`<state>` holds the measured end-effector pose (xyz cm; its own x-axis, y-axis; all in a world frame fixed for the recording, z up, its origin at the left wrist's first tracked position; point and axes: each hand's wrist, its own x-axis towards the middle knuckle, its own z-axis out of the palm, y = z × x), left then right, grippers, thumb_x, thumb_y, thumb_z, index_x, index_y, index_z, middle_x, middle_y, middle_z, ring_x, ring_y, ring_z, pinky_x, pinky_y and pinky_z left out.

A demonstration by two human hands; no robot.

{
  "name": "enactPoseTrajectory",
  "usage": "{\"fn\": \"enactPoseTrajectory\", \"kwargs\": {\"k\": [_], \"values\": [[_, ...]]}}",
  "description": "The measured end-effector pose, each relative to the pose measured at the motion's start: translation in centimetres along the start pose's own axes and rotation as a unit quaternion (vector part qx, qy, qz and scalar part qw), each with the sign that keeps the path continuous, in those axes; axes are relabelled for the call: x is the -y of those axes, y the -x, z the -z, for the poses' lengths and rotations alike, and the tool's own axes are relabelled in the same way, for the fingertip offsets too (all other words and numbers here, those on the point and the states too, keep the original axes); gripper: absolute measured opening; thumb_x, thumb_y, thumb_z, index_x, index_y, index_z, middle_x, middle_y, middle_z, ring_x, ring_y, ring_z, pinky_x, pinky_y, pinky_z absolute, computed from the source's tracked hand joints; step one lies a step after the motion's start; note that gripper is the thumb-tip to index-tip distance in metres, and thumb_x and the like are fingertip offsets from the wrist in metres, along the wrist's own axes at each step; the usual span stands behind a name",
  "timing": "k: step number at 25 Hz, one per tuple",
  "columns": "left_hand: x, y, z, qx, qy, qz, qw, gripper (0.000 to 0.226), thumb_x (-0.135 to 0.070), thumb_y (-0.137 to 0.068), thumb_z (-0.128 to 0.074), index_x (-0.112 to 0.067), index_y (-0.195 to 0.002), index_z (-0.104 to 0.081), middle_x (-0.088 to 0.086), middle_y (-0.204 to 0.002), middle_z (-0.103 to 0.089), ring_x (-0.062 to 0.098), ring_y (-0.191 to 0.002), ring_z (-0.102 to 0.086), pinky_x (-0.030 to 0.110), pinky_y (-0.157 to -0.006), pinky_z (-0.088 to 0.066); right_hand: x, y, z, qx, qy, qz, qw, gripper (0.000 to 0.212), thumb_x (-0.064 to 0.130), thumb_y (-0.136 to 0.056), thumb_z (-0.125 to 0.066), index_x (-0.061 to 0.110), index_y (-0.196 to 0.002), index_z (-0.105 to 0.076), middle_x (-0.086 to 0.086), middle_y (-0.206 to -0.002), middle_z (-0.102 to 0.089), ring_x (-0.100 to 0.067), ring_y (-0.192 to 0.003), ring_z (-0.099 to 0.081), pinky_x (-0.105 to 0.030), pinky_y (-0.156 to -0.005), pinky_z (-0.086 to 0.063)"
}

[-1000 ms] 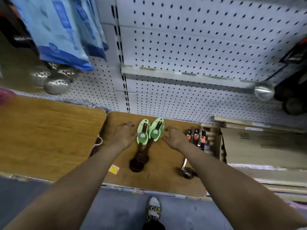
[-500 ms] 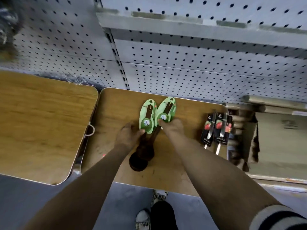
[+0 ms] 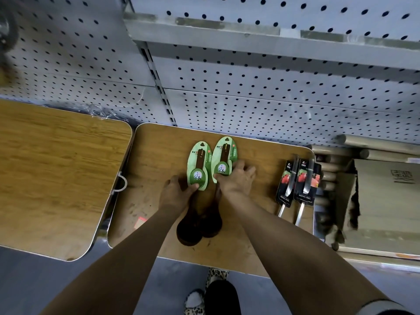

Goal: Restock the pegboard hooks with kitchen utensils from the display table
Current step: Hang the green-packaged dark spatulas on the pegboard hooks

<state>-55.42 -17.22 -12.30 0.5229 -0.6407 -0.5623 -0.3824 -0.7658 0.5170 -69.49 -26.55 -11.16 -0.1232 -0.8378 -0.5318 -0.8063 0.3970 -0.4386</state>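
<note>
Head view, looking down over both forearms. Left hand sits at the lower end of the left green card, thumb lying on the card's bottom edge, fingers curled down round the dark handle beneath; it grips the left wooden spoon there. Right hand lies just beside it, thumb tip pressing on the lower edge of the right green card, other fingers spread and bent over the card's right side and the tabletop; whether they close under the handle cannot be told. Right wooden spoon runs from that card back toward the person, its dark round bowl touching or overlapping the left spoon's bowl, both bowls between the two forearms. Both cards point away from the person, side by side, nearly touching. All of this rests on the display table, a wood-grain top with rounded corners. To the right on the same top, well apart from the right hand, two carded knives lie parallel. Second wood-grain table stands left of the first, a narrow gap between. Pegboard rises behind both tables. Cardboard boxes at far right. A patterned shoe shows on the grey floor below.
</note>
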Motion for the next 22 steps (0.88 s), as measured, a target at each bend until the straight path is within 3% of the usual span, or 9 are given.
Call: {"fn": "enactPoseTrajectory", "kwargs": {"k": [2,5,6,8,11,15,18,20,22], "values": [[0.0,0.0,-0.2,-0.001,0.005,-0.007,1.0,0.066,-0.052,-0.078,-0.07,-0.012,-0.128,-0.051,0.011,-0.123,-0.059,0.029,-0.115,-0.053,0.037,-0.092,-0.044,-0.4,0.6,-0.1,-0.025,-0.05,0.039,0.998,0.052,0.03,-0.078,-0.081,0.023,-0.117,-0.047,-0.007,-0.121,-0.047,-0.026,-0.111,-0.051,-0.031,-0.082,-0.043],[-0.2,-0.4,-0.4,-0.004,0.007,0.003,1.0,0.068,-0.052,-0.078,-0.071,-0.013,-0.129,-0.05,0.012,-0.123,-0.057,0.029,-0.113,-0.054,0.038,-0.092,-0.044,-1.0,0.9,0.1,-0.001,-0.162,0.058,0.985,0.044,0.015,-0.087,-0.074,0.023,-0.115,-0.041,-0.004,-0.11,-0.069,-0.019,-0.084,-0.064,-0.025,-0.067,-0.05],[-0.3,-0.5,-0.5,-0.004,0.011,0.008,1.0,0.069,-0.052,-0.077,-0.072,-0.013,-0.13,-0.05,0.012,-0.123,-0.056,0.029,-0.113,-0.054,0.039,-0.093,-0.045,-1.3,0.8,0.2,0.011,-0.196,0.055,0.979,0.046,0.012,-0.087,-0.073,0.024,-0.117,-0.04,-0.004,-0.11,-0.071,-0.017,-0.084,-0.067,-0.025,-0.066,-0.053],[-0.8,-0.6,-0.9,-0.009,0.032,0.021,0.999,0.069,-0.05,-0.076,-0.074,-0.014,-0.13,-0.051,0.012,-0.125,-0.055,0.029,-0.114,-0.053,0.037,-0.093,-0.044,-2.2,0.5,0.7,0.041,-0.252,0.055,0.965,0.063,0.008,-0.086,-0.074,0.028,-0.131,-0.036,0.001,-0.118,-0.068,-0.017,-0.101,-0.067,-0.03,-0.082,-0.056],[-1.9,-1.0,-1.4,-0.04,0.076,0.065,0.994,0.069,-0.047,-0.074,-0.078,-0.011,-0.127,-0.051,0.012,-0.125,-0.054,0.029,-0.116,-0.052,0.033,-0.086,-0.04,-3.7,0.3,1.7,0.084,-0.317,0.035,0.944,0.094,0.009,-0.085,-0.075,0.033,-0.153,-0.015,0.01,-0.128,-0.055,-0.015,-0.121,-0.056,-0.038,-0.102,-0.048],[-2.9,-2.3,-2.4,-0.04,0.076,0.127,0.988,0.073,-0.047,-0.062,-0.085,-0.014,-0.121,-0.056,0.01,-0.123,-0.058,0.029,-0.112,-0.055,0.036,-0.089,-0.048,-5.4,0.2,2.8,0.11,-0.366,-0.015,0.924,0.058,0.016,-0.093,-0.066,0.024,-0.142,-0.036,-0.006,-0.128,-0.062,-0.027,-0.107,-0.067,-0.041,-0.084,-0.06],[-3.9,-2.2,-3.0,-0.037,0.093,0.128,0.987,0.064,-0.038,-0.059,-0.088,-0.012,-0.111,-0.061,0.008,-0.112,-0.062,0.026,-0.103,-0.059,0.036,-0.086,-0.051,-6.8,0.8,2.9,0.111,-0.367,0.017,0.923,0.059,0.024,-0.088,-0.072,0.038,-0.138,-0.044,0.003,-0.125,-0.066,-0.024,-0.114,-0.065,-0.053,-0.092,-0.056],[-4.6,-1.1,-3.4,-0.033,0.147,0.122,0.981,0.049,-0.028,-0.066,-0.087,-0.008,-0.098,-0.056,0.004,-0.097,-0.062,0.024,-0.089,-0.059,0.031,-0.077,-0.048,-7.6,1.5,3.0,0.101,-0.383,0.021,0.918,0.061,0.022,-0.087,-0.073,0.042,-0.138,-0.047,0.005,-0.125,-0.067,-0.022,-0.113,-0.065,-0.053,-0.092,-0.056],[-4.7,0.6,-3.4,-0.028,0.199,0.105,0.974,0.042,-0.025,-0.068,-0.087,-0.013,-0.091,-0.054,0.002,-0.09,-0.062,0.025,-0.088,-0.062,0.032,-0.078,-0.05,-8.3,2.5,3.3,0.09,-0.411,0.016,0.907,0.061,0.017,-0.09,-0.07,0.04,-0.141,-0.046,0.004,-0.124,-0.068,-0.022,-0.11,-0.067,-0.052,-0.091,-0.057]]}}
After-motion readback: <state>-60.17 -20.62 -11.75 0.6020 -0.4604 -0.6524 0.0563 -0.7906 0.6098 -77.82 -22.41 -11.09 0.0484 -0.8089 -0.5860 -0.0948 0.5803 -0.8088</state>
